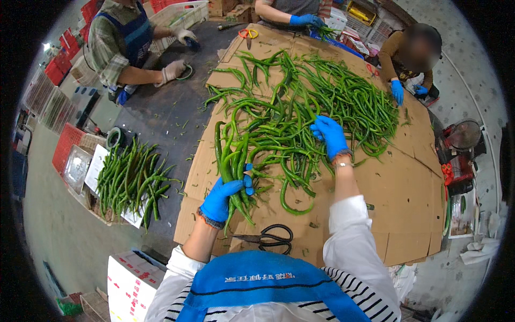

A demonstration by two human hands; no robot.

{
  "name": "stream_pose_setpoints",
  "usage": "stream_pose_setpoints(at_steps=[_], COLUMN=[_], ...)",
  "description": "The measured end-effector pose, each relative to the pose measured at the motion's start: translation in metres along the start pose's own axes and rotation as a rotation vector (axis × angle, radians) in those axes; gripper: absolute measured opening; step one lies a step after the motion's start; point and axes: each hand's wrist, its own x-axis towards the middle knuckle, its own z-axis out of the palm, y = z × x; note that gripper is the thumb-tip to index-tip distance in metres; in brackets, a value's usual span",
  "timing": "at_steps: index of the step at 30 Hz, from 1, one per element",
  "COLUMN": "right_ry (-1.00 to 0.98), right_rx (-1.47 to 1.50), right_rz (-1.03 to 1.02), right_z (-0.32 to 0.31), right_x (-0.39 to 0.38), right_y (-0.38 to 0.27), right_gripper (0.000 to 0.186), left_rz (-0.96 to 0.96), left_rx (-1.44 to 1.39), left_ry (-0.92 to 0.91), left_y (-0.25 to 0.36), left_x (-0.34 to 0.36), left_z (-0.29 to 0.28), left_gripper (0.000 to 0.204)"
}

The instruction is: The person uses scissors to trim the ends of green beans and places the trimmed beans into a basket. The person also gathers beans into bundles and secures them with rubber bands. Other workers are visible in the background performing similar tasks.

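My left hand [222, 196], in a blue glove, is wrapped round an upright-angled bunch of long green chili peppers [232, 158]. My right hand [330, 137], also gloved in blue, is pinched on a pepper at the middle of the big loose pile [362, 102] spread over cardboard [402, 188]. Black-handled scissors [273, 239] lie below my left hand, near the cardboard's front edge. A second heap of green peppers [129, 182] rests on the dark tabletop at the left, partly over white paper.
Three co-workers stand round the table: a gloved person [131, 43] upper left, another [284, 13] at the far side, a third [402, 59] at right. Red-and-yellow scissors [248, 34], a tape roll [113, 138], crates [63, 155] and a white box [134, 284] surround the work area.
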Motion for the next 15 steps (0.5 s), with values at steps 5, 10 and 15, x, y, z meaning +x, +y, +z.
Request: stream_pose_setpoints(at_steps=[5, 10, 15], right_ry=[-0.199, -0.337, -0.477], right_rx=[0.244, -0.105, -0.596], right_rz=[-0.055, -0.337, -1.024], right_z=[-0.011, 0.030, 0.073], right_x=[-0.063, -0.114, -0.123], right_y=[-0.036, -0.089, -0.114], right_gripper=[0.039, 0.032, 0.026], left_rz=[-0.017, -0.167, -0.263], left_rx=[-0.076, -0.142, -0.254], left_ry=[-0.104, -0.197, -0.293], left_y=[-0.003, -0.002, -0.002], left_x=[0.007, 0.005, -0.004], left_z=[0.004, 0.012, 0.010], left_gripper=[0.049, 0.055, 0.057])
